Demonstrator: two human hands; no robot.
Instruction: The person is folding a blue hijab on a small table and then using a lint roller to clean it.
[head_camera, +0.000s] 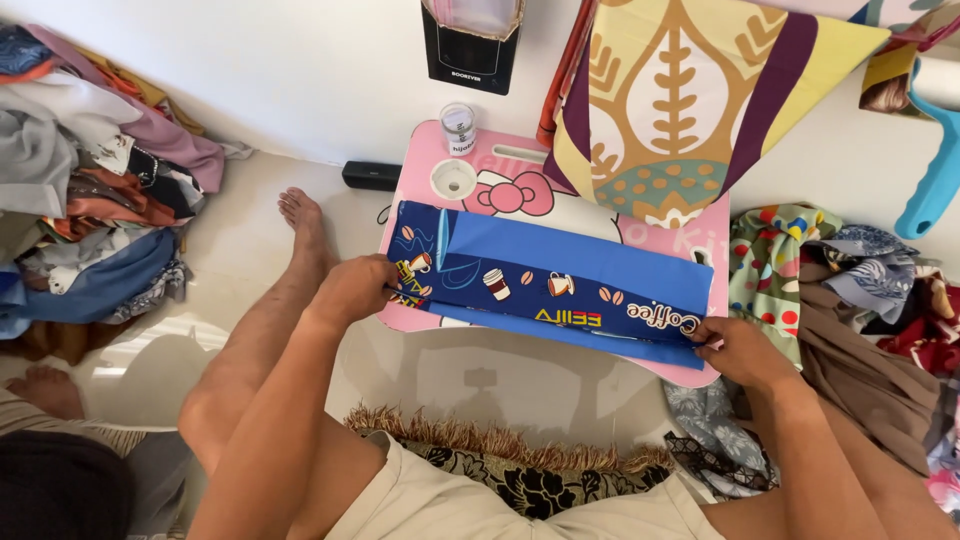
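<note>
Folding in hand: left hand and right hand pinching blue printed cloth at nine and four o'clock on pink lap table; next, probably another even fold, edges aligned.

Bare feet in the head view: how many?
2. One foot on the pale floor left of the pink lap table; another foot at the far left edge. More may be hidden under clothes.

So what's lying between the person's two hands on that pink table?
In the head view, a folded blue printed cloth spans from left hand to right hand.
</note>
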